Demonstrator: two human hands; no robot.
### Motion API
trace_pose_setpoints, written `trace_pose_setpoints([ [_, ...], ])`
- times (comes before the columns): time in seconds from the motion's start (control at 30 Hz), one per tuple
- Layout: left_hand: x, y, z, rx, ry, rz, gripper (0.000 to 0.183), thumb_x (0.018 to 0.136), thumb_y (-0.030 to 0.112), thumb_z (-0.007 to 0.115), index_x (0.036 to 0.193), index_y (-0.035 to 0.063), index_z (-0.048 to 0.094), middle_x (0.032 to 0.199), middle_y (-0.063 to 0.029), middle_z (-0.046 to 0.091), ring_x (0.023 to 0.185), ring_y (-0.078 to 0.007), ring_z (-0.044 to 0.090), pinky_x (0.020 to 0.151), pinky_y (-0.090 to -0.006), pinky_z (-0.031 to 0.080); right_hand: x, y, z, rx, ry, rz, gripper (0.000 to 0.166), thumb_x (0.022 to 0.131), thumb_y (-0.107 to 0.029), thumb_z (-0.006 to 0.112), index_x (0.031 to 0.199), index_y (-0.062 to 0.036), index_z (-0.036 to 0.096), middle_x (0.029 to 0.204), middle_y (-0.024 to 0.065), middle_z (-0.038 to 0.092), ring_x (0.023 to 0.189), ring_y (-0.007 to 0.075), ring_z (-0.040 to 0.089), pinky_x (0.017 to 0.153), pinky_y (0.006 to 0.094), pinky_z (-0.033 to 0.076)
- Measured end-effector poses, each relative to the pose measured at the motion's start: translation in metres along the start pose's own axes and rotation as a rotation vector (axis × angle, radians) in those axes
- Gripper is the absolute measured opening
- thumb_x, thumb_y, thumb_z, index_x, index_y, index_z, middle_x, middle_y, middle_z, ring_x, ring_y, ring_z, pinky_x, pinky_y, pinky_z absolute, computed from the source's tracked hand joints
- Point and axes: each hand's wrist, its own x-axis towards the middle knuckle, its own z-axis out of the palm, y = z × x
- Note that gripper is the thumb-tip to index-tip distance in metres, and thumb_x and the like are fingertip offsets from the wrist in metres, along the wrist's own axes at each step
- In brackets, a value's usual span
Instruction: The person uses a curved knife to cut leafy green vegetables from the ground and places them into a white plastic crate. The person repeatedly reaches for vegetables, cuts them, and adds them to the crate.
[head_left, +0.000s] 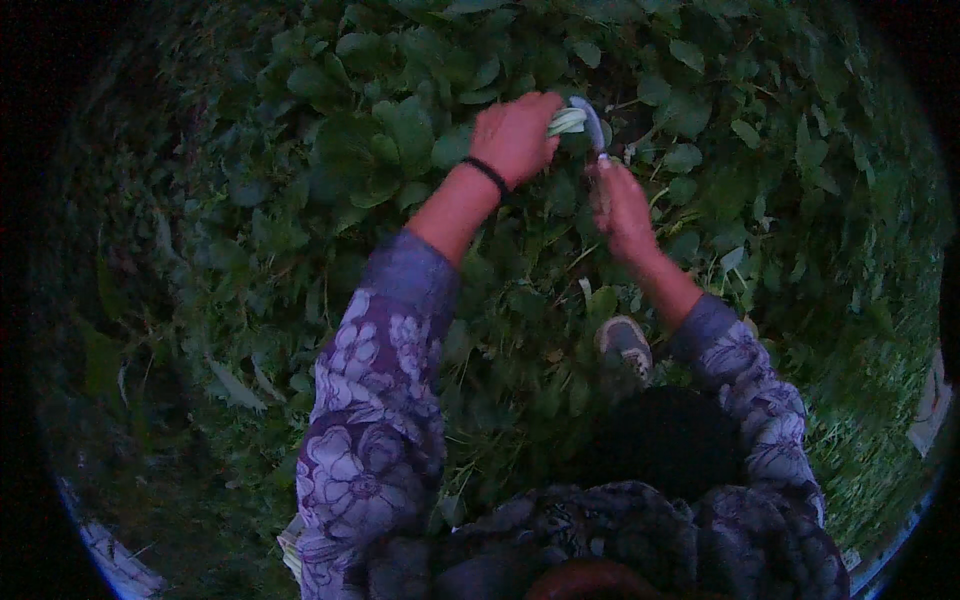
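Note:
My left hand (516, 139), with a black band at the wrist, is closed around a leafy green plant. The plant's pale, cut-looking stem base (568, 121) pokes out to the right of my fist. In my right hand (621, 199) is the handle of a sickle, mostly hidden by my fingers. Its curved metal blade (591, 124) arcs upward just right of the stem base; whether the two touch, I cannot tell. Broad green leaves (405, 135) grow thickly to the left of and beyond my hands.
Dense low plants (525, 322) cover the ground between my arms. A shoe (626, 345) stands among them below my right hand. Grass (862, 450) spreads at the lower right, with a pale flat object (932, 405) by the rim. The light is dim.

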Motion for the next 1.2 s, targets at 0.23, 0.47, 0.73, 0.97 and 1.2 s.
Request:
trace_pose_setpoints([
  [0.23, 0.009, -0.092, 0.024, 0.230, 0.045, -0.299, 0.053, 0.076, 0.022, 0.069, 0.125, 0.0186, 0.051, 0.139, -0.0057, 0.041, 0.101, -0.0298, 0.059, 0.084, -0.0451, 0.049, 0.016, 0.026, 0.011, -0.114, 0.026, -0.141, 0.032, 0.095, -0.038, 0.047, 0.099, -0.0072, 0.054, 0.063, 0.0011, 0.045, 0.052, 0.0096, 0.041, 0.046, 0.0251, 0.031],
  [0.47, -0.035, -0.171, 0.034, -0.132, 0.304, -0.584, 0.043, 0.072, 0.027, 0.072, 0.111, 0.0126, 0.061, 0.118, -0.0098, 0.058, 0.103, -0.0313, 0.058, 0.085, -0.0422, 0.047, 0.063, 0.037, 0.053, -0.702, -0.165, -0.422, 0.040, 0.094, -0.038, 0.046, 0.109, -0.0021, 0.053, 0.086, 0.0177, 0.060, 0.079, 0.0352, 0.058, 0.068, 0.0426, 0.044],
  [0.73, -0.055, -0.164, 0.048, -0.142, 0.392, -0.573, 0.038, 0.071, 0.026, 0.072, 0.105, 0.0127, 0.063, 0.108, -0.0102, 0.060, 0.097, -0.0321, 0.058, 0.082, -0.0420, 0.048, 0.131, 0.043, 0.065, -0.939, -0.118, -0.313, 0.048, 0.093, -0.043, 0.043, 0.103, 0.0009, 0.058, 0.096, 0.0215, 0.062, 0.091, 0.0395, 0.058, 0.079, 0.0474, 0.045],
  [0.97, -0.059, -0.179, 0.049, -0.106, 0.369, -0.661, 0.036, 0.070, 0.023, 0.072, 0.104, 0.0141, 0.062, 0.108, -0.0096, 0.060, 0.095, -0.0337, 0.059, 0.079, -0.0435, 0.048, 0.151, 0.029, 0.055, -1.131, -0.246, -0.282, 0.041, 0.091, -0.041, 0.045, 0.098, -0.0040, 0.061, 0.095, 0.0188, 0.063, 0.091, 0.0366, 0.059, 0.078, 0.0440, 0.046],
  [1.2, -0.052, -0.166, 0.045, -0.054, 0.348, -0.696, 0.036, 0.068, 0.021, 0.072, 0.102, 0.0119, 0.062, 0.102, -0.0114, 0.060, 0.093, -0.0338, 0.059, 0.079, -0.0427, 0.048, 0.167, 0.031, 0.066, -1.412, -0.282, -0.324, 0.041, 0.092, -0.039, 0.041, 0.102, -0.0043, 0.060, 0.100, 0.0186, 0.062, 0.094, 0.0387, 0.058, 0.080, 0.0474, 0.046],
])
